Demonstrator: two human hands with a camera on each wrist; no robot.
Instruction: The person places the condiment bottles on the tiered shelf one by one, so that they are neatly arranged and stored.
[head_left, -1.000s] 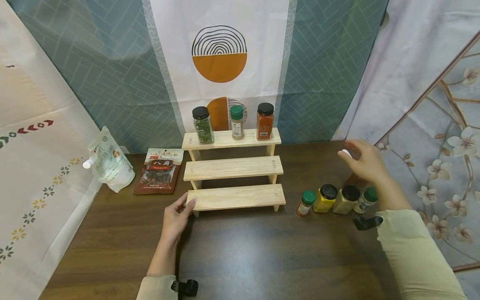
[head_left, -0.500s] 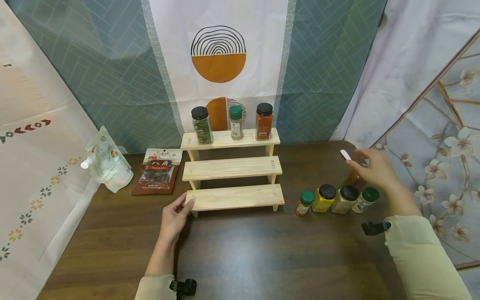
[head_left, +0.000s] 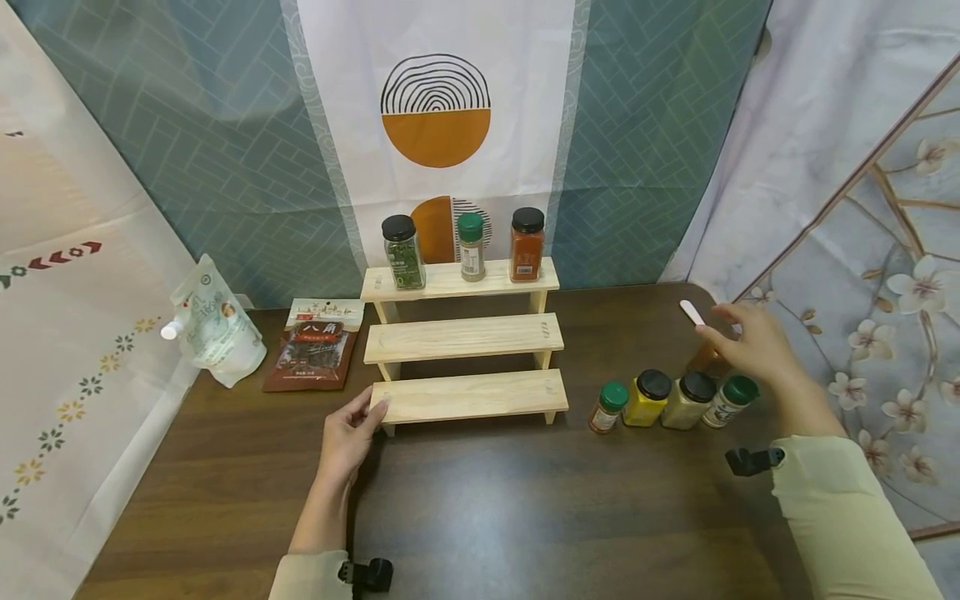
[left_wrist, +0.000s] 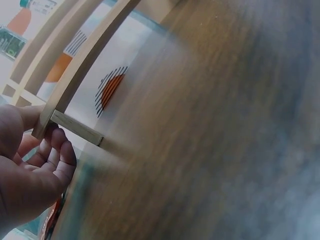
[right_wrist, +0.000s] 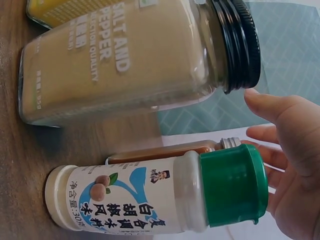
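Note:
My left hand [head_left: 351,432] grips the left end of the lowest board [head_left: 472,396] of a three-step wooden rack. Thumb on top and curled fingers below show in the left wrist view. Off to the right, my right hand [head_left: 757,343] reaches over a reddish-brown bottle [head_left: 707,360], thumb and fingers spread apart. In the right wrist view, the slim bottle's metal cap [right_wrist: 231,143] is close to the fingertips. The thumb tip is at the black lid of a salt-and-pepper jar [right_wrist: 125,60]. A green-capped seasoning bottle [right_wrist: 125,197] partly hides the fingers.
Three spice jars, one with green flakes [head_left: 406,262], stand on the top board. A yellow jar [head_left: 645,404] and a small green-capped jar [head_left: 606,412] are right of the rack. A star anise packet [head_left: 315,346] and a white spouted pouch [head_left: 221,325] are left. A small white strip [head_left: 692,312] is beside the right hand.
My right hand has shifted right and slightly toward me, then nearly stopped, leaving more of the white strip in sight. The left hand keeps its grip on the lowest board.

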